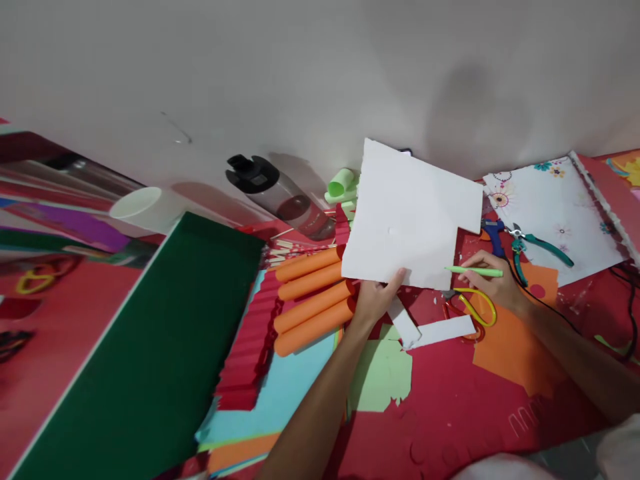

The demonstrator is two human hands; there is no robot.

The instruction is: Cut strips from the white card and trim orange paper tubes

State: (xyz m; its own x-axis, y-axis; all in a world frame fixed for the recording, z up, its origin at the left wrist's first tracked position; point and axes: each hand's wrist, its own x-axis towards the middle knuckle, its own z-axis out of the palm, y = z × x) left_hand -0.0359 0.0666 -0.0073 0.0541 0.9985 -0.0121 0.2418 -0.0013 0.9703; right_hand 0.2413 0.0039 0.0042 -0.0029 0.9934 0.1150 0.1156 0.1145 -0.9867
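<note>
Above the red desk [450,427], a flat, notched white board [415,213] has its lower edge pinched by the left grip [376,301], near smooth orange tubes [314,307]. The right grip [495,285] clasps a slim light-green pen [487,272] at the board's right edge; red surface shows between the forearms [320,400].

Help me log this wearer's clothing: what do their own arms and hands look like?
The left hand and right hand are ungloved. The left forearm and right forearm show no sleeve, watch or bracelet. Pale fabric shows near the right forearm; whether it is a sleeve is unclear.
</note>
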